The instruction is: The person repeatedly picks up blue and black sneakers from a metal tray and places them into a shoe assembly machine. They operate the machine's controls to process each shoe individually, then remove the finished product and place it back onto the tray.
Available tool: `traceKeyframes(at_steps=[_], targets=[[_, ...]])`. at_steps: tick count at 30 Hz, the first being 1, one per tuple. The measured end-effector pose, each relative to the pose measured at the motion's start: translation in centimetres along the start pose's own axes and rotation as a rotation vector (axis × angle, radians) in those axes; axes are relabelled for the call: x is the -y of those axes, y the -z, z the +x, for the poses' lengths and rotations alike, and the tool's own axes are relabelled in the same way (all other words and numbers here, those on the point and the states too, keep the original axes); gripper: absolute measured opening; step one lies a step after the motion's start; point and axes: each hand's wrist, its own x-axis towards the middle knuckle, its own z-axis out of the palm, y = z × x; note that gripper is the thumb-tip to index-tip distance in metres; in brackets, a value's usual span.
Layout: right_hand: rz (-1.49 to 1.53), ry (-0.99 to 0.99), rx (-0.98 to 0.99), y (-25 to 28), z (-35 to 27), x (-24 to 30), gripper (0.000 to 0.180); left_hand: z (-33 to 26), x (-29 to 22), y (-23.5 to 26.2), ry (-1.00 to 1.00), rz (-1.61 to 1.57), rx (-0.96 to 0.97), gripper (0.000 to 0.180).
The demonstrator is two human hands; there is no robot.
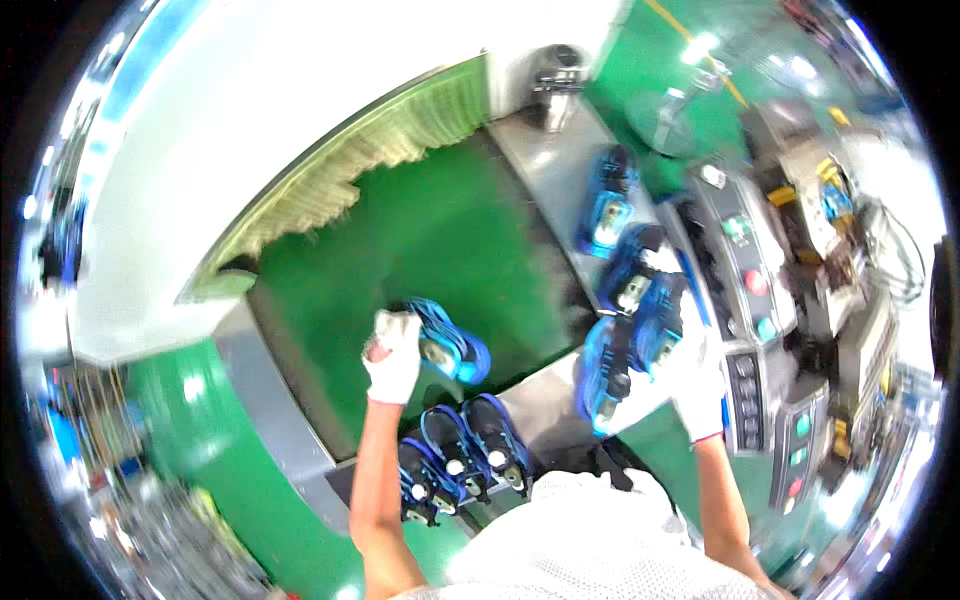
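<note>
A gloved left hand (393,355), the nearer, holds a blue shoe (450,345) at its three o'clock above a green belt (470,225), long axis running half past ten to half past four. Open belt stretches toward one; three dark shoes (452,440) line the five o'clock edge. Whether the blurred right hand (698,392) grips anything cannot be told.

Shoes (608,215) lie right of the belt (450,230); control panel (743,250) farther right.

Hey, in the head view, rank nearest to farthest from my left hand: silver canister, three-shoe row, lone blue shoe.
1. Lone blue shoe: just right of your left hand.
2. Three-shoe row: toward your body.
3. Silver canister: far, upper right.
</note>
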Motion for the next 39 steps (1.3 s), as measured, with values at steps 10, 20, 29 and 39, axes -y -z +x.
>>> traceKeyframes(at_steps=[10, 20, 29, 39], targets=[[0.719, 0.396, 0.052, 6.7, -2.6, -2.4, 0.053, -3.8, -42.4, 2.2, -0.977, -0.286, 0.271, 0.011], [2.013, -0.101, 0.083, 23.5, -7.6, -23.7, 0.073, 11.3, -74.9, -7.1, -1.068, -0.351, 0.072, 0.056], [1.934, -0.211, -0.441, 23.0, -11.6, -32.4, 0.085, 20.8, -86.2, -28.5, -0.711, 0.112, 0.183, 0.088], [1.996, -0.371, -0.494, 27.6, -4.5, -28.4, 0.059, 21.4, -86.6, -11.0, -0.663, 0.138, 0.358, 0.095]])
